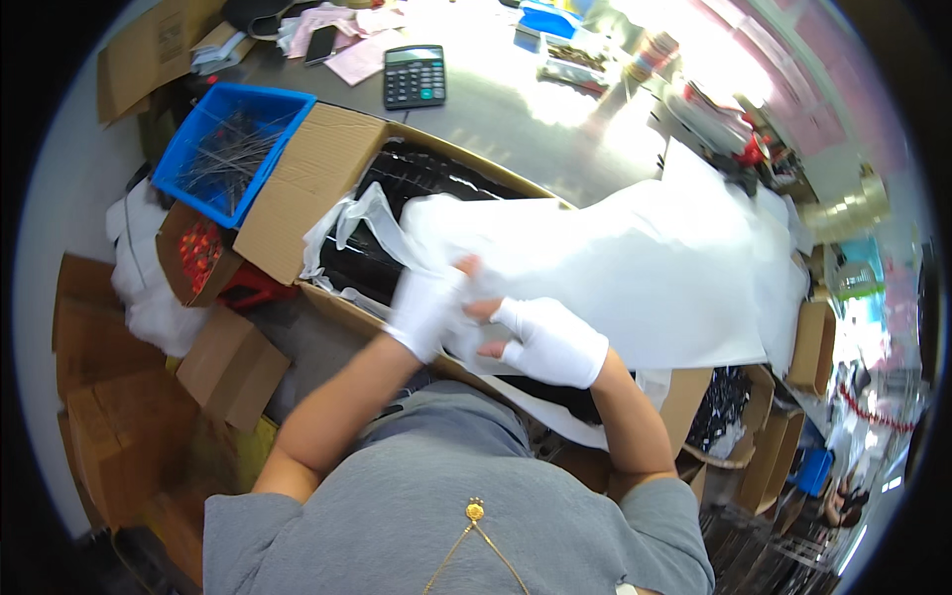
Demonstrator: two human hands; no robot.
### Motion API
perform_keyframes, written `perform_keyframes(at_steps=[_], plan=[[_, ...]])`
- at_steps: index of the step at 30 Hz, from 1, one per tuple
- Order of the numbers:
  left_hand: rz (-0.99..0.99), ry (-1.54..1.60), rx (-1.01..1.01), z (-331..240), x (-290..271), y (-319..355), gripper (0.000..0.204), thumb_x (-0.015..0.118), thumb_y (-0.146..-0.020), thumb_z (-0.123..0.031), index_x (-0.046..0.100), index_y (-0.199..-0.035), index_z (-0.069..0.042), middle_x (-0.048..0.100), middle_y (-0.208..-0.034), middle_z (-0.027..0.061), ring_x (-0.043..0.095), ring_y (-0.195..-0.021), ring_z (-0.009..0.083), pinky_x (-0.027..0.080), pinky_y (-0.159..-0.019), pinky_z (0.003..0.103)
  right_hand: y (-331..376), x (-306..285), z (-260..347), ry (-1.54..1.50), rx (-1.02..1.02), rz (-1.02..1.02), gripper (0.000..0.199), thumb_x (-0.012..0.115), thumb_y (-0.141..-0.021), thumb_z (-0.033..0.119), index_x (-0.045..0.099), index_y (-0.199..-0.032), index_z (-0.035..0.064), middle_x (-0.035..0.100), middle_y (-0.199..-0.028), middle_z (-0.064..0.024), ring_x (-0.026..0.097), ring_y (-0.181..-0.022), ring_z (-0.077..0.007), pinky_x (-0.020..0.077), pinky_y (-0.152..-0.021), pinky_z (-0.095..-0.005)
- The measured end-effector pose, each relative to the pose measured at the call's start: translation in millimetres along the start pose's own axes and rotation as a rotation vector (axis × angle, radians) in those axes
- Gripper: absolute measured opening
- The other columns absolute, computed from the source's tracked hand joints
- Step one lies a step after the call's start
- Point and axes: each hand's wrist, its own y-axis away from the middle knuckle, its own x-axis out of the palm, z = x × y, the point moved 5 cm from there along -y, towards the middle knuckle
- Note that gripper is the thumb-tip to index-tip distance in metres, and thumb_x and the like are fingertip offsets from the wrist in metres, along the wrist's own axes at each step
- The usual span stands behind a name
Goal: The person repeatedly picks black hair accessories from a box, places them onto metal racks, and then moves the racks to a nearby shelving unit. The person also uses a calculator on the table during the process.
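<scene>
Both of my hands wear white fingerless gloves and are over a long open cardboard box. Black bundles in shiny plastic lie inside it. A large white sheet covers the right part of the box and hangs past its near edge. My left hand is at the sheet's left end, beside a crumpled white strip; its fingers are smeared by motion. Just to the right, my right hand has its fingers apart, pointing left, in front of the sheet, with nothing visible in them.
A blue tray of thin wires stands at the box's left, above a small carton of red pieces. A calculator, phone and pink papers lie on the metal table. At the right, an open carton holds black pieces.
</scene>
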Motion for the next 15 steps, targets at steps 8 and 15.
perform_keyframes(at_steps=[8, 15], plan=[[-0.658, -0.585, 0.01, -86, -195, -24, 0.042, 0.07, -0.093, -0.015, 0.059, -0.129, 0.003, 0.066, -0.12, 0.0138, 0.064, -0.105, 0.0213, 0.053, -0.089, 0.034, 55, 47, -122, 0.563, 0.888, -0.201, 0.072, 0.064, -0.088, 0.053, 0.049, -0.148, 0.017, 0.035, -0.159, -0.0123, 0.028, -0.147, -0.0379, 0.0145, -0.116, -0.0658], [-0.308, -2.026, 0.786, -64, -101, -26, 0.072, 0.06, -0.093, -0.042, 0.036, -0.155, -0.014, 0.037, -0.156, 0.0195, 0.033, -0.145, 0.036, 0.02, -0.119, 0.055, 86, 53, -147, 0.688, 0.831, -0.462, 0.062, 0.064, -0.092, 0.046, 0.051, -0.147, 0.0197, 0.034, -0.161, -0.0098, 0.026, -0.149, -0.0363, 0.0173, -0.116, -0.0634]])
